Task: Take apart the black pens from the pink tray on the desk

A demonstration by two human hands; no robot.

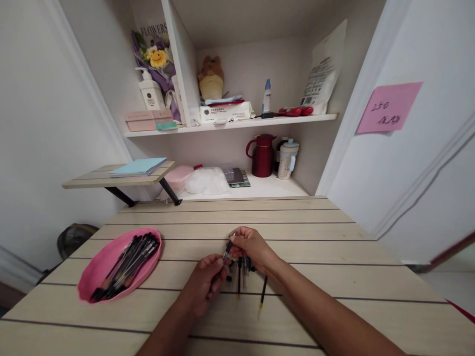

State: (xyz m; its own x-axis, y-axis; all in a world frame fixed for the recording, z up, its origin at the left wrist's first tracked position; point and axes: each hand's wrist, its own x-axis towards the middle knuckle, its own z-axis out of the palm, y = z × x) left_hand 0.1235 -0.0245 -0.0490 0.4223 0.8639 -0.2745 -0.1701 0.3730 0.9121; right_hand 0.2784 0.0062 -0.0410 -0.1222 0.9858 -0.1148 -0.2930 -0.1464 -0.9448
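Note:
Both hands meet over the middle of the wooden table. My left hand is closed around the lower end of a black pen. My right hand pinches the upper end of the same pen. Under the hands lie several loose pens and clear pen parts. One black pen lies a little to the right of that pile. A pink oval tray at the left holds several black pens.
Behind the table are shelves with a dark red jug, a speckled cup, a white bag, a plush bear and bottles. A small raised shelf carries blue notebooks. A pink note sticks on the right wall.

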